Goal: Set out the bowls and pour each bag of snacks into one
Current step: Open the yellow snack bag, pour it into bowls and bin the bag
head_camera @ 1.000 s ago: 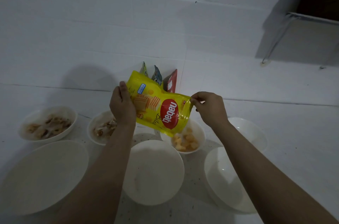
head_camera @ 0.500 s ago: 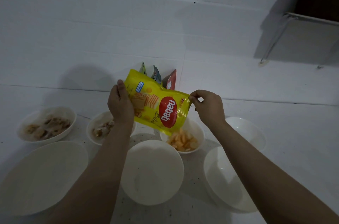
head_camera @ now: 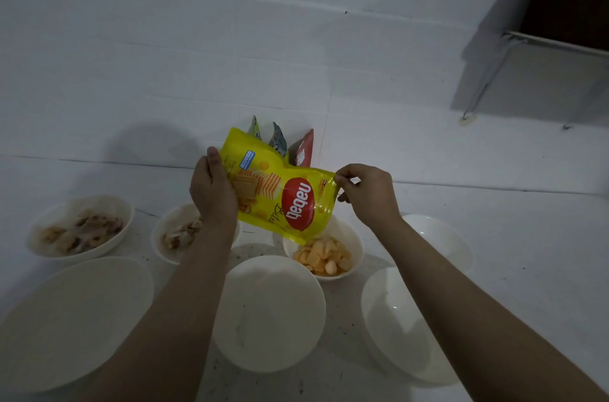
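— Where are we standing with the snacks?

— We are tipping the yellow bag over the small bowl in the middle of the back row, and pale orange pieces are piling up in it. Our left hand is gripping the bag's closed end, and our right hand is pinching its upper corner. Two bowls to the left, the far-left bowl and the one beside it, are already holding brownish snacks.

— And what is waiting?

— Four bowls are sitting empty: three big ones in front and one at the back right. Three more bags are standing behind the yellow one, so we judge we are near the halfway mark.

— Room to move?

— The bowls are crowding close together on the white surface, so we are keeping the bag's mouth low over its bowl. Open room is lying to the right and beyond the bags; the near edge is out of view.
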### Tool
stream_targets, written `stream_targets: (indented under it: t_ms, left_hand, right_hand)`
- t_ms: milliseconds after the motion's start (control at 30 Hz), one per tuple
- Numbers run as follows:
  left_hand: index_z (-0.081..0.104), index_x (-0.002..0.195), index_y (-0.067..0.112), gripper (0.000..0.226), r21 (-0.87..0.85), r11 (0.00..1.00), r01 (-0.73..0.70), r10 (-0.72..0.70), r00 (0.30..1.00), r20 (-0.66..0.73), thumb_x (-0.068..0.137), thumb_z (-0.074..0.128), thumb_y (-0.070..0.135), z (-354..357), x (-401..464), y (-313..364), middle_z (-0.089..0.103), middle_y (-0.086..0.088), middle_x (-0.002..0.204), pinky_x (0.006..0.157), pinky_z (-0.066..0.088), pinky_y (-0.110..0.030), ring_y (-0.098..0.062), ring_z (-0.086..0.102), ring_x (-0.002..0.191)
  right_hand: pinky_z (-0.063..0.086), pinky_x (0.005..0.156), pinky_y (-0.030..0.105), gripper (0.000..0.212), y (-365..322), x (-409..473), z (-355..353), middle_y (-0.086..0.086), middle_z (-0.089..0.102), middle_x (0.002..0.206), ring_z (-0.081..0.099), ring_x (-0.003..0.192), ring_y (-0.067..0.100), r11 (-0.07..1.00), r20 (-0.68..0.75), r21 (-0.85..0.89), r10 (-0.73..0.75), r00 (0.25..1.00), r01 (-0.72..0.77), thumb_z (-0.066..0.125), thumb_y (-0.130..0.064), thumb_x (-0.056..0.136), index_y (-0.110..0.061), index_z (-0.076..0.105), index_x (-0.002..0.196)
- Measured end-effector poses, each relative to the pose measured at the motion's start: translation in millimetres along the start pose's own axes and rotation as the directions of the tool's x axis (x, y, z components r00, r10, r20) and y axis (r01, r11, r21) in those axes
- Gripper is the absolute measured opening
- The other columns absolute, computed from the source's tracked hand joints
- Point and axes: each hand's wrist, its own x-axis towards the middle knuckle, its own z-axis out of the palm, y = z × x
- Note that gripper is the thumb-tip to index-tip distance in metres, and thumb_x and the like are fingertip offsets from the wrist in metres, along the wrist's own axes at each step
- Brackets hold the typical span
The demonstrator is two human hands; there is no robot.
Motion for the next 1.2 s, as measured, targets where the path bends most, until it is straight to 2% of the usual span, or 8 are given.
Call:
stream_targets:
  t_ms: [233, 500, 667, 833, 933, 1200]
  left_hand:
    - [0.039, 0.065, 0.021, 0.043, 0.009, 1.000, 0.002, -0.002, 1.000, -0.008, 0.105, 0.037, 0.038, -1.1, 0.4, 0.2, 0.043, 0.004, 0.064, 0.055, 0.034, -0.014, -0.005, 0.041, 0.059]
    - [0.044, 0.068, 0.017, 0.044, -0.006, 0.999, 0.035, -0.035, 0.998, -0.044, 0.104, 0.037, 0.041, -7.1, 1.7, -6.3, 0.044, 0.005, 0.065, 0.058, 0.035, -0.024, -0.007, 0.042, 0.060]
    - [0.039, 0.063, 0.022, 0.044, -0.005, 0.999, 0.051, -0.051, 0.997, -0.051, 0.104, 0.038, 0.039, -8.7, 1.3, -5.0, 0.043, 0.005, 0.063, 0.054, 0.033, -0.017, -0.004, 0.041, 0.057]
    - [0.039, 0.064, 0.021, 0.044, -0.002, 1.000, 0.029, -0.029, 0.998, -0.049, 0.105, 0.037, 0.037, -7.6, 2.6, -4.1, 0.043, 0.005, 0.063, 0.053, 0.033, -0.014, 0.003, 0.044, 0.053]
    - [0.039, 0.064, 0.021, 0.044, -0.001, 1.000, 0.018, -0.018, 0.999, -0.045, 0.104, 0.037, 0.039, -6.9, 2.4, -5.3, 0.043, 0.005, 0.063, 0.055, 0.033, -0.019, -0.001, 0.042, 0.054]
    - [0.039, 0.064, 0.022, 0.044, -0.004, 1.000, 0.019, -0.019, 0.999, -0.035, 0.104, 0.037, 0.040, -7.9, -0.4, -5.2, 0.043, 0.005, 0.063, 0.054, 0.032, -0.017, -0.004, 0.040, 0.056]
  right_hand:
    - [0.059, 0.072, 0.037, 0.012, -1.8, 0.7, 0.1, 0.001, 0.071, 0.086, 0.071, 0.062, 0.017, 1.000, -0.016, -0.002, -0.004, 1.000, 0.004, 0.063, -0.011, 0.094, -0.011, 0.073, 0.088]
    - [0.055, 0.070, 0.031, 0.012, -6.4, 2.5, 3.1, 0.001, 0.072, 0.089, 0.070, 0.063, 0.017, 0.997, 0.000, -0.065, -0.044, 0.999, 0.044, 0.063, -0.016, 0.096, -0.012, 0.075, 0.092]
    - [0.057, 0.071, 0.033, 0.012, -8.4, 4.5, 5.5, 0.000, 0.073, 0.090, 0.070, 0.061, 0.017, 0.995, -0.012, -0.072, -0.063, 0.998, 0.062, 0.064, -0.016, 0.095, -0.011, 0.075, 0.093]
    - [0.056, 0.072, 0.035, 0.012, -6.3, 5.0, 5.8, -0.006, 0.072, 0.089, 0.068, 0.057, 0.015, 0.993, -0.033, -0.092, -0.077, 0.996, 0.074, 0.064, -0.019, 0.095, -0.015, 0.075, 0.092]
    - [0.056, 0.071, 0.035, 0.012, -5.0, 5.1, 4.2, -0.009, 0.070, 0.087, 0.067, 0.056, 0.014, 0.994, -0.023, -0.092, -0.065, 0.998, 0.063, 0.065, -0.019, 0.094, -0.018, 0.076, 0.091]
    - [0.054, 0.076, 0.032, 0.013, -0.9, 4.7, 5.3, -0.005, 0.077, 0.099, 0.067, 0.078, 0.015, 0.992, -0.056, -0.119, -0.055, 0.997, 0.048, 0.068, -0.021, 0.092, -0.020, 0.080, 0.094]
